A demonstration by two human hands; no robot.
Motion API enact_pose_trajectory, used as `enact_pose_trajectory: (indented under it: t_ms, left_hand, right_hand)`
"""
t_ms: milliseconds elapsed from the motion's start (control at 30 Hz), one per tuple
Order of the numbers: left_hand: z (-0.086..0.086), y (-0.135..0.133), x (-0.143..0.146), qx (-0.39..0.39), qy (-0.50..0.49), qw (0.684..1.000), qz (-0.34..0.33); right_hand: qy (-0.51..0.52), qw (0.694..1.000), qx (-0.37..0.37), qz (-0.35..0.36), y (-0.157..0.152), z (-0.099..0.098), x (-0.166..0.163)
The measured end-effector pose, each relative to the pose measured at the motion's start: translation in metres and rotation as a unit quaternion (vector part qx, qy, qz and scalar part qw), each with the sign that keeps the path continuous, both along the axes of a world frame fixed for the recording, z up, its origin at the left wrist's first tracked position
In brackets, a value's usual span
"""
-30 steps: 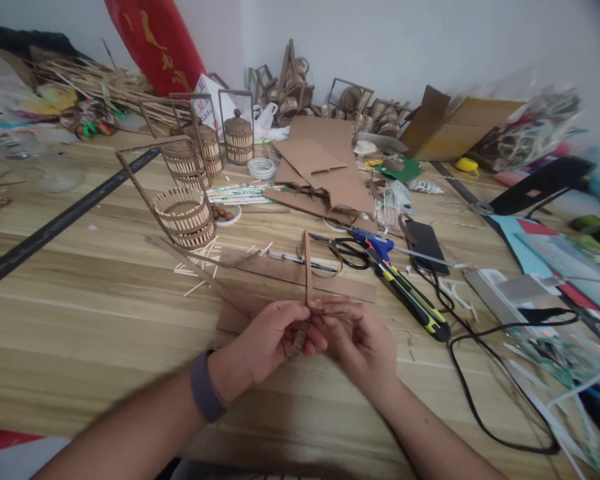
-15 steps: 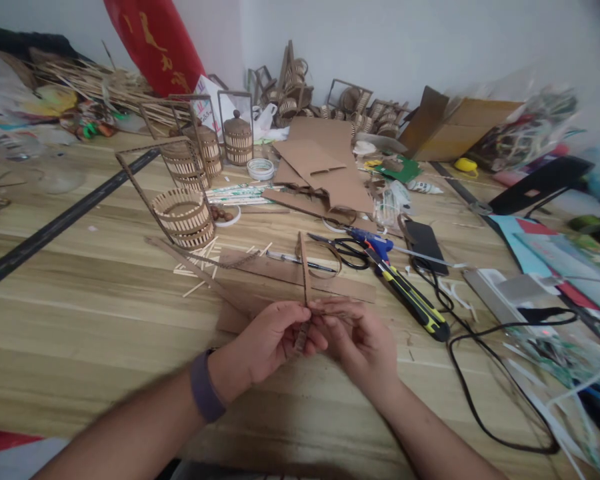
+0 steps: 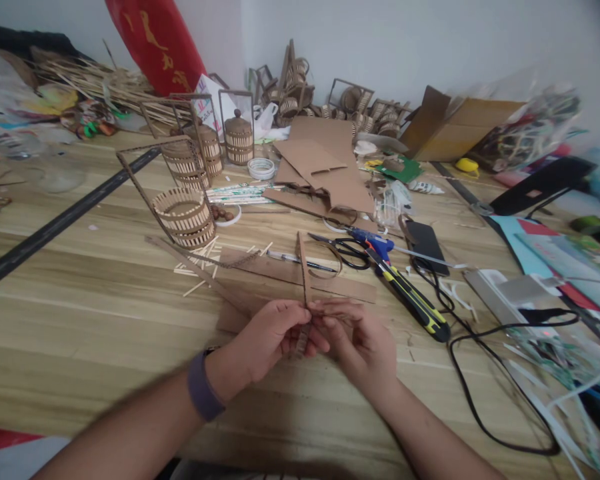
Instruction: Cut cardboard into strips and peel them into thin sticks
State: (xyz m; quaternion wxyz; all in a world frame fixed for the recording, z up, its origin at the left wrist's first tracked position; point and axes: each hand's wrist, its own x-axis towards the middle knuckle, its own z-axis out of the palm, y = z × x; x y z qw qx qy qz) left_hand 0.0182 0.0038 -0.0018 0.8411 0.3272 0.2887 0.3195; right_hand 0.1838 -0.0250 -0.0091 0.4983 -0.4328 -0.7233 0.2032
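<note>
Between my two hands is a narrow cardboard strip [image 3: 303, 263], its long end pointing away from me and its near end showing below my fingers. My left hand [image 3: 275, 333] pinches it between thumb and fingers. My right hand [image 3: 363, 340] is closed at the same spot, thumb and fingertips on the strip where it appears bent; the fingers partly hide this part. Beyond them lie a flat cardboard piece [image 3: 347, 287], a pen [image 3: 300, 261] and black-handled scissors [image 3: 353, 253].
A small slatted basket [image 3: 183, 217] with a tall handle stands at left beside loose thin sticks [image 3: 195, 270]. To the right lie a yellow-black utility knife [image 3: 413, 300], a blue glue gun [image 3: 373, 241], a phone [image 3: 427, 247] and a looping black cable [image 3: 463, 380]. Cardboard sheets [image 3: 325, 153] lie behind.
Both hands stay almost in place on the strip. The left wrist has shifted very slightly to the left; nothing has been taken or let go.
</note>
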Motion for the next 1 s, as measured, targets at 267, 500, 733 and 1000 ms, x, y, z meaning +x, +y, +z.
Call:
enact_pose_trajectory:
  t_ms: [267,500,733,1000]
  left_hand:
    - [0.004,0.0004,-0.0002,0.009,-0.008,1.0,0.001]
    - [0.0019,0.0003,-0.0004,-0.014,-0.026,1.0,0.0]
    - [0.0026,0.0002,0.0002,-0.017,-0.021,1.0,-0.002]
    - [0.0013,0.0005,-0.0001,-0.024,-0.031,0.999,-0.01]
  right_hand:
    - [-0.012,1.0,0.015,-0.005,0.0016,0.0019,-0.0001]
    - [-0.008,1.0,0.007,-0.006,0.0005,0.0001,0.0005]
    - [0.001,1.0,-0.005,-0.005,0.0001,-0.0003,0.0005]
    - [-0.006,1.0,0.019,-0.009,0.0017,0.0049,-0.0023]
